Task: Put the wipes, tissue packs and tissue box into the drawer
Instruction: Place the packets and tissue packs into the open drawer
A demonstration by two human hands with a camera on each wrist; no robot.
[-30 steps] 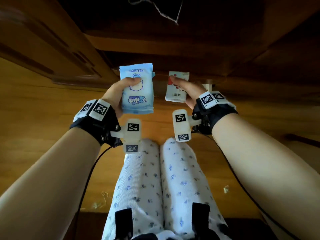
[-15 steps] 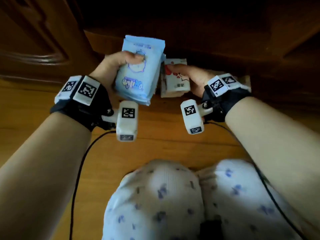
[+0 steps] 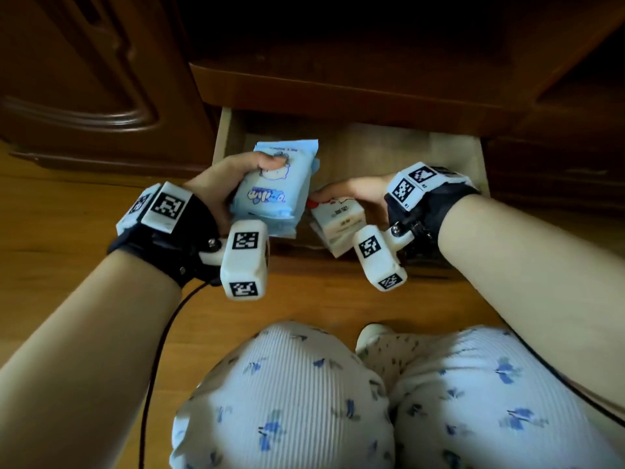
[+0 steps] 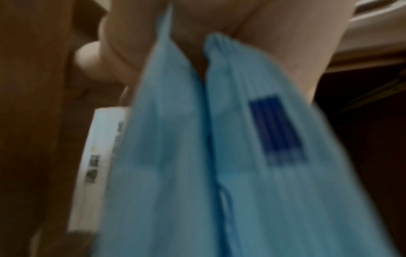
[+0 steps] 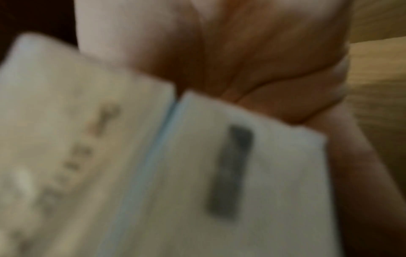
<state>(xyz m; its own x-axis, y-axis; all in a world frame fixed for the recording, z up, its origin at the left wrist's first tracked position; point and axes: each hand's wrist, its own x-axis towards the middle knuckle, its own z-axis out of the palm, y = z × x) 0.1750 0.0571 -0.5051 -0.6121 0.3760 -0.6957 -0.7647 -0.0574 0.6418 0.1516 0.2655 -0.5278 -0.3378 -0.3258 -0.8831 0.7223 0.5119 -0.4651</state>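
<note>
My left hand grips light blue wipes packs, thumb on the top face; in the left wrist view two blue packs fill the blurred picture side by side. My right hand holds small white tissue packs with a red mark; the right wrist view shows two white packs pressed together. Both hands hover over the open wooden drawer, near its front. No tissue box is in view.
The drawer sits low in a dark wooden cabinet, under a shadowed shelf. A wooden floor runs in front. My knees in patterned trousers are close below the hands. A black cable hangs from the left wrist.
Both hands have come down from in front of the cabinet to just over the drawer, still holding their packs. The drawer's open inside has come into view.
</note>
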